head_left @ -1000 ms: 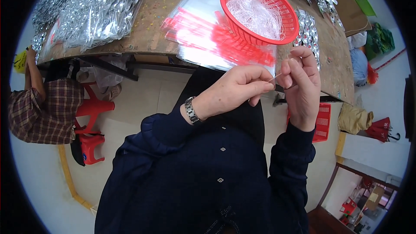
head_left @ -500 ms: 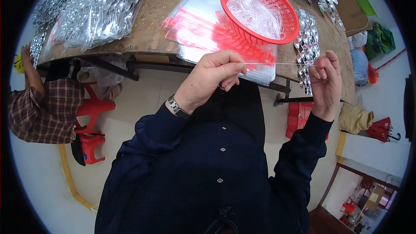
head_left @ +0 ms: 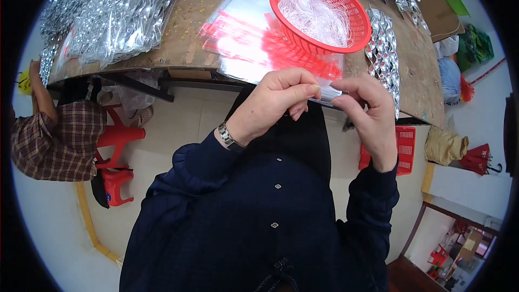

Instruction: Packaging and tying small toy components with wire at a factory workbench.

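My left hand (head_left: 275, 105) and my right hand (head_left: 367, 113) are close together just in front of the wooden table's (head_left: 184, 48) near edge. The fingertips of both pinch a thin pale thread (head_left: 326, 90) that barely shows between them. A wristwatch (head_left: 227, 136) sits on my left wrist. Just beyond the hands stands a red plastic basket (head_left: 354, 5) holding a tangle of pale threads (head_left: 316, 16). It rests on a stack of clear bags with red strips (head_left: 248, 43).
Heaps of shiny silver pieces (head_left: 119, 11) cover the table's left part, and a row of them (head_left: 384, 48) lies to the right of the basket. A person in a plaid shirt (head_left: 54, 140) sits at the left by a red stool (head_left: 116, 146). A red crate (head_left: 403, 148) stands on the floor.
Half a second ago my hands were apart with the thread stretched between them. Now they have come together again at the table's edge.
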Demonstrator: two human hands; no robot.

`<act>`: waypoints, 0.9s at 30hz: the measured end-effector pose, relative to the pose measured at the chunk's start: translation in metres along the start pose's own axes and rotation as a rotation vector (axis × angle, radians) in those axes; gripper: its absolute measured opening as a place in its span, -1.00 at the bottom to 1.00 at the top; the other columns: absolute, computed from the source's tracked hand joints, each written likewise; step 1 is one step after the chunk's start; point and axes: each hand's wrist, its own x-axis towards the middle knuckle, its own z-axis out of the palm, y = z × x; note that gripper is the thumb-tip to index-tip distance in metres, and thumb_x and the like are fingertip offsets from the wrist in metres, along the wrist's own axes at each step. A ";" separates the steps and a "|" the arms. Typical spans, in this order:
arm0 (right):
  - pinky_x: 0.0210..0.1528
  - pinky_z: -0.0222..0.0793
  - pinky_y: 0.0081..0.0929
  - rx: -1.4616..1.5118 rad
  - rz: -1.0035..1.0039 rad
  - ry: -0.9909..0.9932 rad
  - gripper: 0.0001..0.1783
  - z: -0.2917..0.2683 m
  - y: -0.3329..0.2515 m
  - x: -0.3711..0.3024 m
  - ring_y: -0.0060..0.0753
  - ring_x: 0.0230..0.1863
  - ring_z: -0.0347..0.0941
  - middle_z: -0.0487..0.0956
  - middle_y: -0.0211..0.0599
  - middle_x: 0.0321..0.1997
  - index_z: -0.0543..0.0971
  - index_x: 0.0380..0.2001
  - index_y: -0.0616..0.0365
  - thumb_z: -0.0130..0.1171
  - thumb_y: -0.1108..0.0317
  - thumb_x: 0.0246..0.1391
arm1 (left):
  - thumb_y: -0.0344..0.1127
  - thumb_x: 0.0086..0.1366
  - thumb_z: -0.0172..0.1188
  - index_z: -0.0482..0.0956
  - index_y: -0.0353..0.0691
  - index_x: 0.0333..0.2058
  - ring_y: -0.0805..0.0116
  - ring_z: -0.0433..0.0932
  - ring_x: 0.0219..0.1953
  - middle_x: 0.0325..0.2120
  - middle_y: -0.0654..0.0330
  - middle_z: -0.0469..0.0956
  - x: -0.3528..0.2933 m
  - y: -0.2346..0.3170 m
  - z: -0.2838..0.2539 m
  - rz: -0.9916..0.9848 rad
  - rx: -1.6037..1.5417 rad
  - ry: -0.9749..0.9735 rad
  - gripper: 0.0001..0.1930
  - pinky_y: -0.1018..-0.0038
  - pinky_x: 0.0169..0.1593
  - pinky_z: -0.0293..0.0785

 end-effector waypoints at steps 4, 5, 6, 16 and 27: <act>-0.45 0.16 -0.59 -0.092 -0.086 0.013 -0.92 0.004 0.002 -0.001 -0.54 -0.51 0.30 0.39 -0.39 -0.56 0.56 -0.44 0.26 0.21 0.54 -0.09 | -0.38 0.33 0.00 0.49 -0.32 -0.33 0.63 0.26 -0.67 -0.71 0.40 0.27 -0.001 0.002 0.003 -0.020 0.045 -0.042 -0.86 0.62 -0.35 0.38; -0.44 0.16 -0.57 -0.108 -0.105 0.054 -0.94 0.003 0.002 -0.001 -0.50 -0.51 0.30 0.38 -0.38 -0.57 0.54 -0.47 0.26 0.21 0.54 -0.09 | -0.39 0.33 0.00 0.48 -0.32 -0.33 0.62 0.26 -0.67 -0.71 0.39 0.27 -0.002 0.001 0.002 -0.017 0.014 -0.051 -0.86 0.62 -0.35 0.37; -0.44 0.16 -0.56 -0.124 -0.124 0.094 -0.94 0.002 0.003 0.000 -0.47 -0.51 0.30 0.38 -0.37 -0.59 0.52 -0.51 0.26 0.20 0.55 -0.09 | -0.39 0.33 -0.01 0.48 -0.31 -0.33 0.61 0.26 -0.67 -0.70 0.38 0.28 -0.002 0.001 0.001 -0.014 -0.017 -0.060 -0.87 0.63 -0.36 0.37; -0.40 0.15 -0.62 -0.055 -0.054 0.260 -0.94 -0.029 0.026 -0.007 -0.58 -0.46 0.27 0.38 -0.41 -0.51 0.47 -0.53 0.28 0.14 0.57 -0.03 | -0.39 0.32 0.02 0.48 -0.34 -0.35 0.62 0.24 -0.68 -0.72 0.39 0.25 -0.006 0.018 -0.009 0.097 -0.154 -0.043 -0.86 0.61 -0.37 0.38; -0.39 0.29 -0.64 0.425 0.134 -0.001 -0.75 0.034 0.020 -0.019 -0.62 -0.44 0.37 0.50 -0.35 -0.39 0.53 -0.22 0.25 0.20 0.52 -0.05 | -0.38 0.36 -0.04 0.47 -0.34 -0.27 0.56 0.28 -0.65 -0.72 0.37 0.22 0.021 0.044 0.030 0.081 -0.155 -0.085 -0.84 0.52 -0.29 0.41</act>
